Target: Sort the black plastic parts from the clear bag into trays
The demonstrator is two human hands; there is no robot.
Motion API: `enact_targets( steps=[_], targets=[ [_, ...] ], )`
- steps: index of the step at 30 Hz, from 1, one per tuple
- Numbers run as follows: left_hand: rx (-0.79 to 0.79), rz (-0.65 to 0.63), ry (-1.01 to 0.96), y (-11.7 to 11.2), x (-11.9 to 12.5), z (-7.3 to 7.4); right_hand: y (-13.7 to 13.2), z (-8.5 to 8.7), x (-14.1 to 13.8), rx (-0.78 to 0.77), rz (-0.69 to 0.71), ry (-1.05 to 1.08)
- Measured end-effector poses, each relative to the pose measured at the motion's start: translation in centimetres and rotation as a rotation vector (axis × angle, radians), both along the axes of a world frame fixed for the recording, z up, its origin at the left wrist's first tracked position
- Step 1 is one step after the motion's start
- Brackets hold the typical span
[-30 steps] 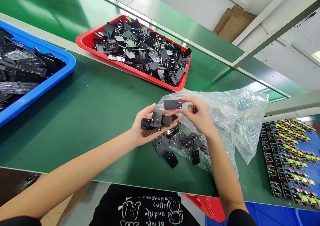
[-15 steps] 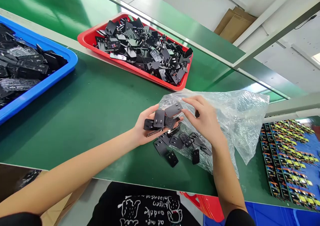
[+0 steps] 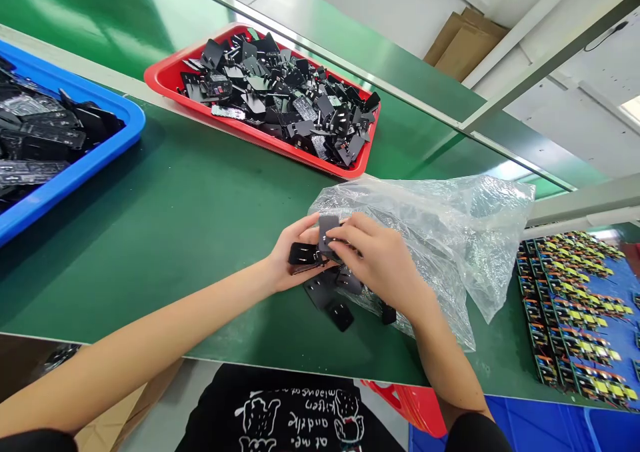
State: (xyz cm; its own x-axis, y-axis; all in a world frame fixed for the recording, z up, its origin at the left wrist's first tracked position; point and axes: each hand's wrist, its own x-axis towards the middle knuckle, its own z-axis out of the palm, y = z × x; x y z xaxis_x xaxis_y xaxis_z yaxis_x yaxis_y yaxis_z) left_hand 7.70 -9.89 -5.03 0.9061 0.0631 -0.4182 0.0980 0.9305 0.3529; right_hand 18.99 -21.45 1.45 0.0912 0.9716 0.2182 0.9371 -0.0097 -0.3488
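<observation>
The person wears a black shirt with white cartoon drawings and white writing on the front, and the words look upside down from here. The left sleeve and the right sleeve are black and short, and only their edges show. Both arms are bare down to the left hand and the right hand.
</observation>
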Motion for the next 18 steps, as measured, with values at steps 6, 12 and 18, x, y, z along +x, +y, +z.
enact_targets(
  steps=[6, 12, 18],
  targets=[
    [-0.025, -0.112, -0.147, -0.4, 0.3, -0.2, -0.6, 1.3, 2.7, 0.059, -0.078, 0.149],
    [-0.010, -0.290, -0.211, -0.7, 0.2, -1.3, -0.1, 0.1, 3.8, -0.122, -0.031, 0.183],
    [-0.056, -0.251, -0.129, -0.6, 0.2, -0.7, -0.5, 0.4, 4.2, -0.234, -0.058, 0.112]
  ],
)
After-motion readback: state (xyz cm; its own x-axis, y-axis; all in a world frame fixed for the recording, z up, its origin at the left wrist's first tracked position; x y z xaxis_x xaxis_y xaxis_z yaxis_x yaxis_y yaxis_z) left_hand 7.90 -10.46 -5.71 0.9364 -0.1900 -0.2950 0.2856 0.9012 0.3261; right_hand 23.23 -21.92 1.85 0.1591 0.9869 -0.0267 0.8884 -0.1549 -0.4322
